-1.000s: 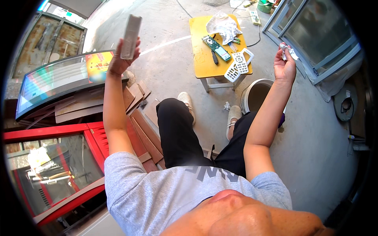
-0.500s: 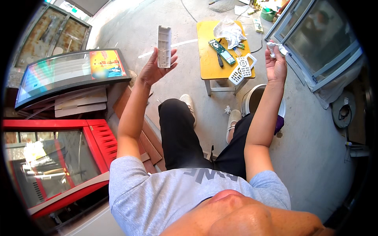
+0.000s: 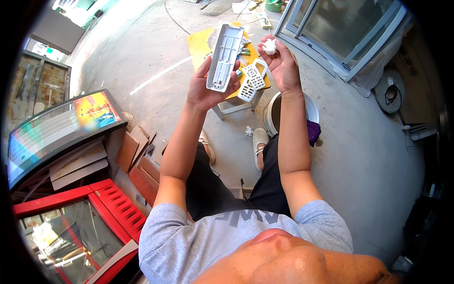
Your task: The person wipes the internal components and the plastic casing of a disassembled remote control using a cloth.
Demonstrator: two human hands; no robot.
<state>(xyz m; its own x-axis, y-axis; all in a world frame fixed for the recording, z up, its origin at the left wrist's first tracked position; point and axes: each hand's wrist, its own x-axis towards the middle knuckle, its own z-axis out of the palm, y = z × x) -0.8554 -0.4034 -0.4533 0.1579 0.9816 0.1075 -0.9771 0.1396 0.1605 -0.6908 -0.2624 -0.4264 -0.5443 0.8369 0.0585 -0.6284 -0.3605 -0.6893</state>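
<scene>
My left hand is closed around the lower end of a long white plastic remote control shell half, its ribbed inside showing. A crumpled white tissue sits in the curled fingers of my right hand, a little to the right of the shell. Beyond both hands stands a small yellow table. On it lie a white button pad with many holes and small green batteries. The shell and my left hand hide much of the tabletop.
A white bucket with a purple cloth stands right of my legs. To the left are a curved glass panel, brown boards and a red-framed cabinet. Glazed window frames lean at the far right.
My left hand has brought the shell right and nearer, turning it over the table. My right hand, with the tissue, has come closer to it. The whole view has shifted.
</scene>
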